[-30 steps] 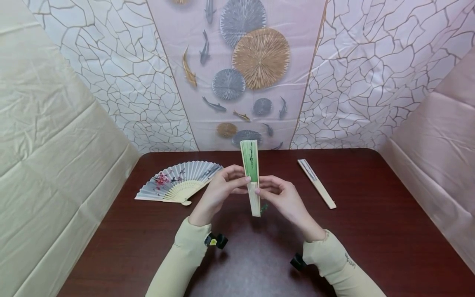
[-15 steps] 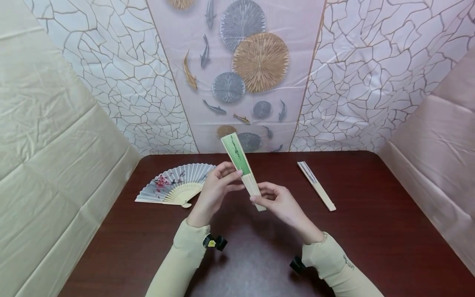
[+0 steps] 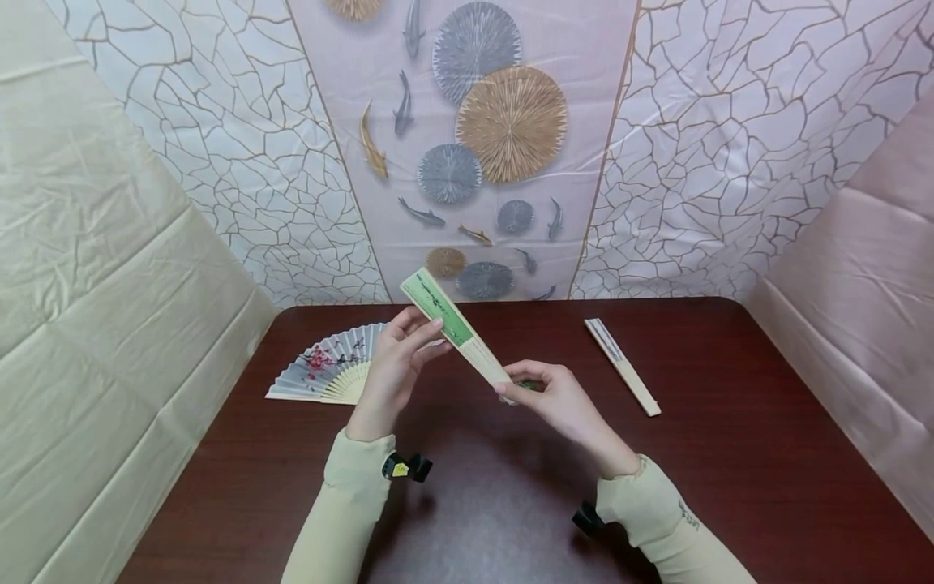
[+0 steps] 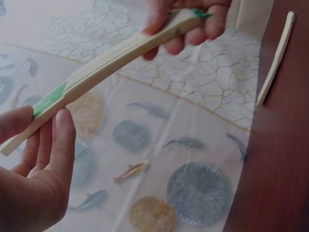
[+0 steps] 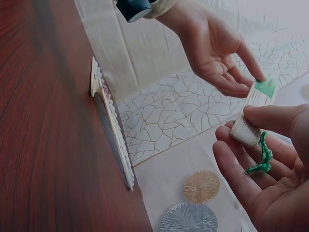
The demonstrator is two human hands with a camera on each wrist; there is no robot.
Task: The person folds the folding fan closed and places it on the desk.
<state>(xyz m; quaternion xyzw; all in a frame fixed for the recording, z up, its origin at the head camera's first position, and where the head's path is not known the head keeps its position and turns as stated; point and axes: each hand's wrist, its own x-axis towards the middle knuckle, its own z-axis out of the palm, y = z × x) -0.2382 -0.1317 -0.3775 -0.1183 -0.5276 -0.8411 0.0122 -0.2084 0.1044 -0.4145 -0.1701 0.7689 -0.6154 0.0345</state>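
A folded green hand fan [image 3: 447, 318] with pale wooden ribs is held slanted above the table, its green end up to the left. My left hand [image 3: 397, 357] pinches it along the green part between thumb and fingers. At the lower, riveted end my right hand [image 3: 558, 405] grips the bare ribs with thumb and fingertips. A green tassel cord [image 5: 264, 154] hangs from that end over the right fingers in the right wrist view. Behind my left hand lies a spread grey fan [image 3: 328, 365] with pink blossoms, partly hidden by the hand.
Another folded fan [image 3: 622, 367], pale with a greyish print, lies on the right of the dark red-brown table [image 3: 730, 487]. A patterned cloth backdrop [image 3: 496, 243] rises at the table's far edge, and plain cloth walls flank both sides.
The folded green fan has tilted from nearly upright to a leftward slant. My left hand has moved left with its upper end, while my right hand has slipped down to the riveted end.
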